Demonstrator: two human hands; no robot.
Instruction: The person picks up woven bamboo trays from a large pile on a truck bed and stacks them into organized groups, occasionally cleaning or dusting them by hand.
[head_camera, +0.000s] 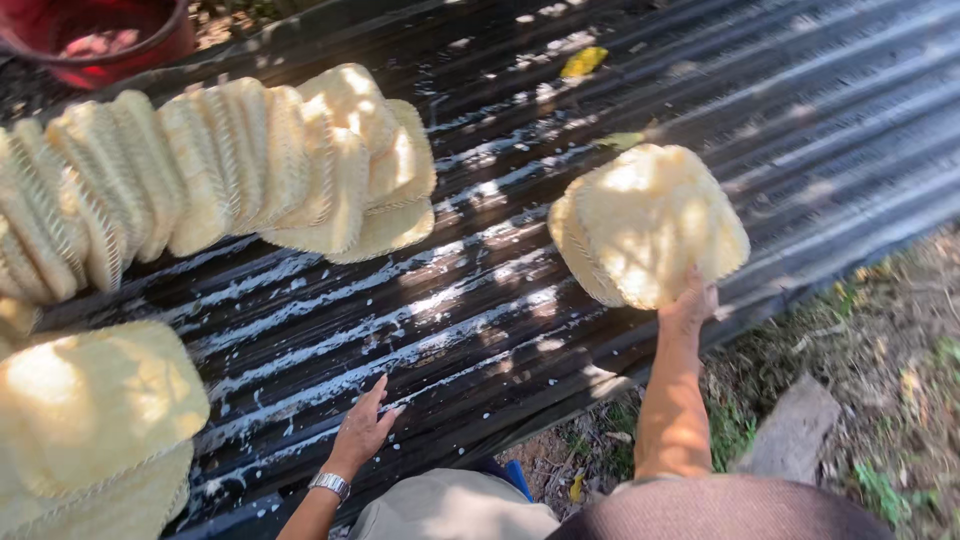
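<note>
1. Two pale woven trays (648, 222), stacked one on the other, are held up by the right hand (688, 305) over the dark corrugated metal sheet (800, 120). They are squarish with rounded corners, tilted so the broad face looks toward the camera; no clear long axis shows.
2. That right hand grips the stack at its lower edge, fingers behind, thumb at the rim.
3. Spread flat, the left hand (365, 430) rests on the wet sheet near its close edge, fingers fairly wide and holding nothing; a metal wristwatch (329, 485) sits at the wrist.
4. A long row of woven trays (200, 170) stands on edge across the upper left of the sheet, leaning one against the next like toppled books.
5. More woven trays (95, 420) lie stacked flat at the lower left.
6. A red basin (100, 35) sits beyond the sheet at top left, something pale inside; what it is cannot be made out.
7. White streaks run along the sheet's grooves.
</note>
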